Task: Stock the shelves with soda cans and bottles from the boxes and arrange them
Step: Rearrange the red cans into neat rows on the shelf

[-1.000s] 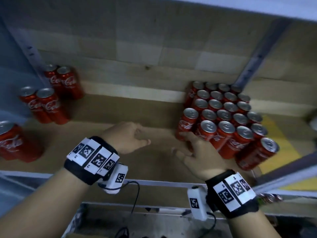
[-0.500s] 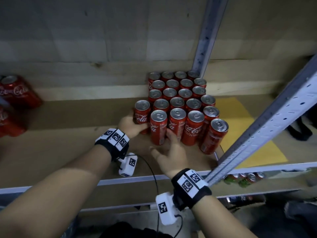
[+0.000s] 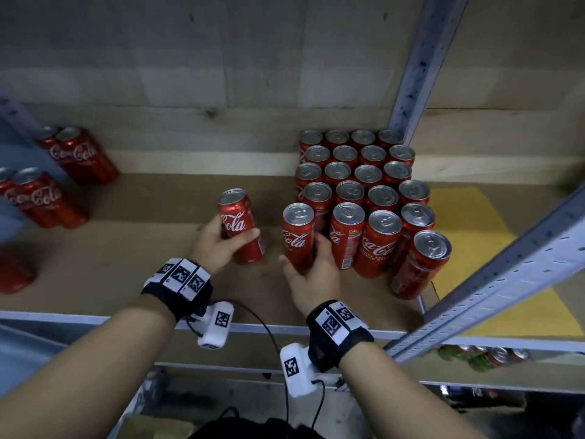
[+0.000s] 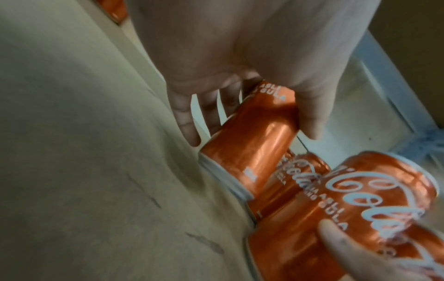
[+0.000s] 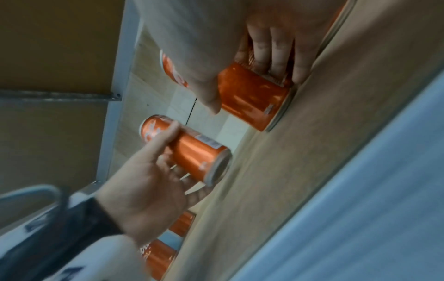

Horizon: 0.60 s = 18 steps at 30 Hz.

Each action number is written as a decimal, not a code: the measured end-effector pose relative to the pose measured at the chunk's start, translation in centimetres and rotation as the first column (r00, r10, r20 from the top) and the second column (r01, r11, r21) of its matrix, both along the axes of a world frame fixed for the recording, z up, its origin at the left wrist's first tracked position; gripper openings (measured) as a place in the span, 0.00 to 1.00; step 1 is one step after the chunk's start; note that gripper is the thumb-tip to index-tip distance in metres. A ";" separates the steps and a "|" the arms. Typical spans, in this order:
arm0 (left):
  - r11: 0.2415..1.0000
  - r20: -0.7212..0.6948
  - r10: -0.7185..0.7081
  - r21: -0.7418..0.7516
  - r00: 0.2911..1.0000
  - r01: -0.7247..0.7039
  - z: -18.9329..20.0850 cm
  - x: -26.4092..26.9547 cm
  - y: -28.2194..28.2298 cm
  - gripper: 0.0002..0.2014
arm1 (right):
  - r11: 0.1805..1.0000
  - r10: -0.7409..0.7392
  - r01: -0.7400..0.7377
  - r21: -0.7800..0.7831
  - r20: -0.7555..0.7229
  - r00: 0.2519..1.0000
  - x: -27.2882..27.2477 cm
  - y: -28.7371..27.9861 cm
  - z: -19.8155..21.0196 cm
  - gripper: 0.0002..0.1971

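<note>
My left hand [image 3: 215, 245] grips a tilted red cola can [image 3: 241, 226] at centre frame, apart from the block of cans [image 3: 364, 185] at centre right. My right hand [image 3: 311, 277] wraps around the front-left can [image 3: 297, 236] of that block, standing on the shelf [image 3: 126, 248].

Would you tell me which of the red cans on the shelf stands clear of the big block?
The can in the left hand, the tilted can: it sits left of the packed block, with bare shelf between them.
</note>
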State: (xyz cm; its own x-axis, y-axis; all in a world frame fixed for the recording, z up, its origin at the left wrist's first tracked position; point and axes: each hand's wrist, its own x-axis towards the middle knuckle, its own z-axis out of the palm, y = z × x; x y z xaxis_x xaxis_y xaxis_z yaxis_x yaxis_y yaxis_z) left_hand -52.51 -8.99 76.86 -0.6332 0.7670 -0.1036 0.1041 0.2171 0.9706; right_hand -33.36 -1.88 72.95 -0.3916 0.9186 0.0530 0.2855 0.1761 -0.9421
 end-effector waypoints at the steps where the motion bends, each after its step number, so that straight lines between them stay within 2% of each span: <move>1: 0.999 0.041 0.024 0.026 0.999 -0.025 0.1 0.0 -0.8 0.33 | 1.000 -0.004 0.004 0.023 -0.002 1.000 -0.2 0.0 -0.1 0.34; 5: 0.984 0.178 0.123 0.103 0.976 -0.143 0.7 0.2 -3.6 0.35 | 0.995 0.040 -0.044 0.085 0.047 0.998 -0.8 -0.3 -0.2 0.33; 8: 0.977 0.316 0.119 0.133 0.941 -0.169 1.2 0.4 -5.3 0.35 | 0.995 0.100 -0.100 -0.002 -0.042 0.994 -1.2 -0.7 0.0 0.30; 12: 0.969 0.491 0.070 0.172 0.868 -0.175 2.3 -0.2 -6.6 0.48 | 0.983 0.153 -0.170 -0.071 -0.199 0.968 -1.7 -1.3 1.4 0.23; 16: 0.969 0.526 0.054 0.179 0.849 -0.172 2.8 -1.8 -7.7 0.51 | 0.966 0.196 -0.242 -0.095 -0.346 0.918 -3.3 -1.7 3.8 0.19; 18: 0.968 0.484 0.056 0.188 0.873 -0.166 3.1 -2.9 -8.1 0.48 | 0.961 0.209 -0.261 -0.089 -0.383 0.900 -4.5 -2.2 4.8 0.22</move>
